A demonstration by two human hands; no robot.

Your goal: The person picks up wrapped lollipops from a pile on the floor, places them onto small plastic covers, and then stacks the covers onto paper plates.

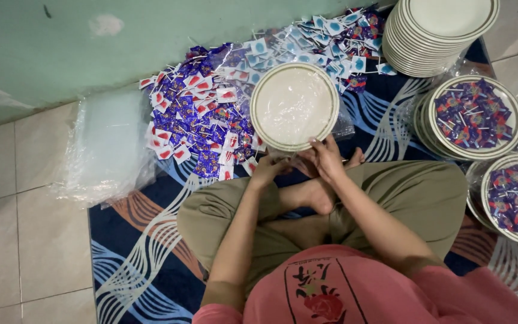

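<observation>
Head view: plate [294,105] in clear plastic bag at 12 o'clock. Left hand [267,170], right hand [326,157] pinch bag edge at near rim. Plate stiff, breakable; bag slippery — support rim.

Pink short-sleeved shirt [355,294] with black markings and a red rose on the front; olive-green trousers [415,192]; bare forearms and feet.

candy heap [211,114] crowds left; plate stacks [439,36] right.
</observation>
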